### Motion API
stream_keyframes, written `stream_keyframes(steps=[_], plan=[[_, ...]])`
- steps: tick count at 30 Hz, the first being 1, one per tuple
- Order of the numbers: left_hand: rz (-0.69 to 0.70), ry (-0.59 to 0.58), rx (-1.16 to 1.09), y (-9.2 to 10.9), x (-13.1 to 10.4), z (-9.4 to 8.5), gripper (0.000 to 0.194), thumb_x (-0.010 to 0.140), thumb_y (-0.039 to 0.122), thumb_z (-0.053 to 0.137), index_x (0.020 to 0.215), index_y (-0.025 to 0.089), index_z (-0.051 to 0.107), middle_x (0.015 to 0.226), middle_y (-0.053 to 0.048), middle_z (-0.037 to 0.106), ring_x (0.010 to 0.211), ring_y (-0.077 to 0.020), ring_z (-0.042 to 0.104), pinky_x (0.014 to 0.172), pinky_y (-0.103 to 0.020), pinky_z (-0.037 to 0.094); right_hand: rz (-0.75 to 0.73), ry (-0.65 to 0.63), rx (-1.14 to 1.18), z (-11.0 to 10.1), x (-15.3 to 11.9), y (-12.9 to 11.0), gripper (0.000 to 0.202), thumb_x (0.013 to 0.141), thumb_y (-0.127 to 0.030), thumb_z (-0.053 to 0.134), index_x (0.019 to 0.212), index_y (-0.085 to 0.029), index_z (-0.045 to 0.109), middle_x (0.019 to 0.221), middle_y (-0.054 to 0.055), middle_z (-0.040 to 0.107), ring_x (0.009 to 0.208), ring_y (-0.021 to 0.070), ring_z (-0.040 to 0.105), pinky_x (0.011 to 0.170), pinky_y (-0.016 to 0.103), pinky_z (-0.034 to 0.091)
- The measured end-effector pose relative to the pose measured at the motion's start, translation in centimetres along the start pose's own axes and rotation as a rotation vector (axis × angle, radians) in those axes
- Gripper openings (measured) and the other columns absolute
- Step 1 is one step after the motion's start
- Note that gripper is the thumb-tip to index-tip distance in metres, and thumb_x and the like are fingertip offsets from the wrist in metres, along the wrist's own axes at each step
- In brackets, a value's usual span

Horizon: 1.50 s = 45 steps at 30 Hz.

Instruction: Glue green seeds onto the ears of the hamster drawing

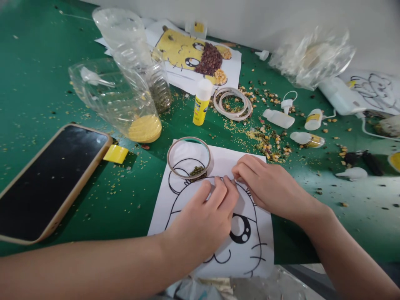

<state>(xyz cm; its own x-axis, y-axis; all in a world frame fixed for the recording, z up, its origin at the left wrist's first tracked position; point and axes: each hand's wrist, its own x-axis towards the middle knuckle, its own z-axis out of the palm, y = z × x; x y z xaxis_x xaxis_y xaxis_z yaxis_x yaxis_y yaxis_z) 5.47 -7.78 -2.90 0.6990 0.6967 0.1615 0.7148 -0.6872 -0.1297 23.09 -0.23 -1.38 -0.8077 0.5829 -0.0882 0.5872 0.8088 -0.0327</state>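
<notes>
A sheet of white paper with a black-outlined cartoon animal face lies on the table under both hands. My left hand rests over the middle of the drawing, fingers curled down near the top of the head outline. Right beside it, my right hand is closed in a pinch at the upper right of the outline. What the fingertips of either hand hold, if anything, is hidden. A tape roll sits at the paper's upper left, with small green beans at its lower inner edge, close to my left fingers.
Behind the paper stand a yellow glue stick, two tape rings and a cut plastic bottle with yellow grains. A phone lies left. Small glue bottles and scattered grains lie right; a partly covered picture lies at the back.
</notes>
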Motion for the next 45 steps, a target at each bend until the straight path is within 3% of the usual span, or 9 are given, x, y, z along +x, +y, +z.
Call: stream_keyframes(steps=[12,35,45], plan=[[0.0,0.017,-0.014,0.03,-0.02,0.2,0.039,0.087,0.012,0.031,0.111,0.004,0.061,0.118,-0.017,0.055,0.101,-0.0272,0.05,0.08,-0.037,0.04,-0.009,-0.017,0.116,-0.16,-0.28,0.8,0.014,0.087,-0.01,0.04,0.09,-0.019,0.05,0.09,0.002,0.053,0.079,0.0137,0.05,0.051,0.022,0.033],[0.01,-0.005,0.013,0.02,0.0,-0.02,0.037,0.086,0.012,0.033,0.106,0.007,0.064,0.119,-0.016,0.054,0.1,-0.0265,0.051,0.08,-0.038,0.042,-0.033,-0.027,-0.053,-0.11,0.21,-0.05,0.012,0.084,-0.011,0.04,0.086,-0.017,0.049,0.085,0.005,0.052,0.078,0.0168,0.049,0.046,0.026,0.026],[0.009,-0.006,0.009,-0.01,0.02,0.0,0.037,0.087,0.013,0.032,0.108,0.007,0.062,0.12,-0.016,0.054,0.1,-0.0264,0.051,0.081,-0.037,0.042,-0.025,-0.02,-0.019,-0.03,0.06,0.04,0.012,0.084,-0.011,0.039,0.086,-0.017,0.049,0.085,0.005,0.051,0.076,0.0164,0.05,0.045,0.025,0.027]])
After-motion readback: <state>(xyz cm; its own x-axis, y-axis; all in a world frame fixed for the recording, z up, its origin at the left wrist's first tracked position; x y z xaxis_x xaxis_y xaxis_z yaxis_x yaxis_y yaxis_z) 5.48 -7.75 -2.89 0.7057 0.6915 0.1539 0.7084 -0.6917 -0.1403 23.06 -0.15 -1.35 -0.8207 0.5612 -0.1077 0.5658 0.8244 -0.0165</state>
